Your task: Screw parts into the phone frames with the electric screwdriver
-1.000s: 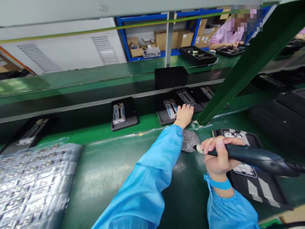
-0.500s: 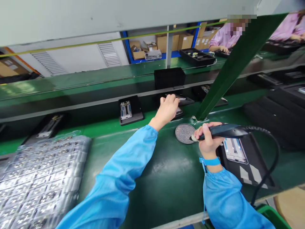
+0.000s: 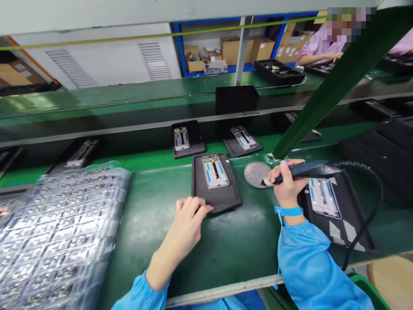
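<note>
The left hand point(image 3: 190, 217) has its fingers bent, with the tips touching the near edge of a dark tray point(image 3: 206, 193); whether it truly grips that edge, I cannot tell. The tray lies flat on the green table point(image 3: 155, 228), just beyond the left hand and a little to its right, and a phone frame point(image 3: 215, 171) with blue strips rests face up on it. Farther beyond the same hand, two more phone frames sit on trays on the green belt point(image 3: 148, 159).

To the left hand's left is a stack of clear plastic trays point(image 3: 67, 228) filled with small parts.

The right hand point(image 3: 288, 183) is closed around a dark tool point(image 3: 308, 169), its cable point(image 3: 381, 198) looping away to the right. The tool's tip is at the round metal dish point(image 3: 257, 174), just left of the right hand. Near that hand, on its right, another phone frame point(image 3: 324, 199) lies on a larger dark tray point(image 3: 347, 202) with pale tape.
</note>
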`<move>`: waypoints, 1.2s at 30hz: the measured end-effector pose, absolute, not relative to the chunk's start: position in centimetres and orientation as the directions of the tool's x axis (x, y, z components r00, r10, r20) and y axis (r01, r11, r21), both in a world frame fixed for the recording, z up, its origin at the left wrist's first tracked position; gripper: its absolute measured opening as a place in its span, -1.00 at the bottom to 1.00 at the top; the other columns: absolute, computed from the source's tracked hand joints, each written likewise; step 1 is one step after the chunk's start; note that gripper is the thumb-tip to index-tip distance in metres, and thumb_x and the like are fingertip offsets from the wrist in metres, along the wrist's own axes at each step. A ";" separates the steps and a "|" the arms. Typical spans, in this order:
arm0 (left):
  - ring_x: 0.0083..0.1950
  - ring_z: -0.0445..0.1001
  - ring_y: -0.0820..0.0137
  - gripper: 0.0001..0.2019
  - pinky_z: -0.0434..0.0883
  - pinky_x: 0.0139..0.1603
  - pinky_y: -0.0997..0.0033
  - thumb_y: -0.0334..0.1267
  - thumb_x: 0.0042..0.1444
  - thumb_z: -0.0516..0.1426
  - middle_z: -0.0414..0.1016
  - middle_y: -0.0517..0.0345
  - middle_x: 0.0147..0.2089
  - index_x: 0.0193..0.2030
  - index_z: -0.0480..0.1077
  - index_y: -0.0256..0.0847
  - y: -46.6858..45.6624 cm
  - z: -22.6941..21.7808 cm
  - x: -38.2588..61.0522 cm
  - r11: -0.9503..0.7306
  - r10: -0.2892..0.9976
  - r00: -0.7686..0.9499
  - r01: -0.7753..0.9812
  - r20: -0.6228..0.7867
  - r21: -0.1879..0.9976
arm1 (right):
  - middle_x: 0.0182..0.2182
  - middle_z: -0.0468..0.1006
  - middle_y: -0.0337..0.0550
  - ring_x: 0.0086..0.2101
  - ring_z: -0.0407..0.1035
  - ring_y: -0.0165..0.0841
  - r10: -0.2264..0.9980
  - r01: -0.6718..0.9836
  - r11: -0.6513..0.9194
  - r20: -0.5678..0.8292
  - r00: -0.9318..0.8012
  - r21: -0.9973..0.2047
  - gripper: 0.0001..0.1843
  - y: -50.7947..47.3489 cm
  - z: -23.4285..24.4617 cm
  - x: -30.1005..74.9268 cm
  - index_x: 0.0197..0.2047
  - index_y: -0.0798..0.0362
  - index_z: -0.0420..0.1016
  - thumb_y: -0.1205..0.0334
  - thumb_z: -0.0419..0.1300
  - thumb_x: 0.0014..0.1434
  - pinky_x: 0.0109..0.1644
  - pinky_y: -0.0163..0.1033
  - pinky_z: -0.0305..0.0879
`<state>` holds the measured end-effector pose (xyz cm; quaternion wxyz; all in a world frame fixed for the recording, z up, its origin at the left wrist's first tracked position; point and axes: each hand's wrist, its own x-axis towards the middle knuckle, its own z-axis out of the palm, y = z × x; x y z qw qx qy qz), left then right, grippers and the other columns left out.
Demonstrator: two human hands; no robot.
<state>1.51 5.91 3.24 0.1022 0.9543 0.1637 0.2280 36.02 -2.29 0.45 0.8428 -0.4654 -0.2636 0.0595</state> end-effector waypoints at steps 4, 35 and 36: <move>-0.02 0.53 0.19 -0.46 0.35 0.07 0.17 -0.78 0.43 0.01 0.64 0.01 0.03 0.20 0.63 -0.19 0.7 0.4 -2.6 -0.914 0.365 0.843 0.244 0.396 0.322 | -0.56 0.44 -0.56 -0.66 0.34 -0.42 0.351 0.161 0.551 0.403 0.845 -0.819 -0.39 -2.4 0.5 36.0 -0.11 -0.13 0.37 -0.18 0.70 0.33 -0.50 -0.28 0.44; 0.41 0.52 -0.09 -0.49 0.47 0.52 -0.24 -0.07 0.62 0.34 0.71 -0.14 0.42 0.62 0.64 -0.04 7.5 -1.5 4.3 -0.546 0.622 0.783 0.437 -0.003 0.715 | -0.56 0.45 -0.53 -0.66 0.33 -0.40 0.464 0.237 0.470 0.466 0.753 -0.850 -0.44 -2.2 5.4 33.2 -0.07 -0.16 0.46 -0.17 0.73 0.35 -0.55 -0.24 0.48; 0.41 0.52 -0.09 -0.49 0.46 0.52 -0.24 -0.09 0.61 0.35 0.71 -0.13 0.41 0.61 0.64 -0.04 7.5 -1.4 4.5 -0.534 0.627 0.779 0.443 -0.014 0.720 | -0.56 0.44 -0.54 -0.67 0.30 -0.40 0.467 0.217 0.504 0.475 0.746 -0.836 -0.48 -2.0 6.1 32.0 -0.06 -0.17 0.46 -0.13 0.70 0.38 -0.56 -0.24 0.45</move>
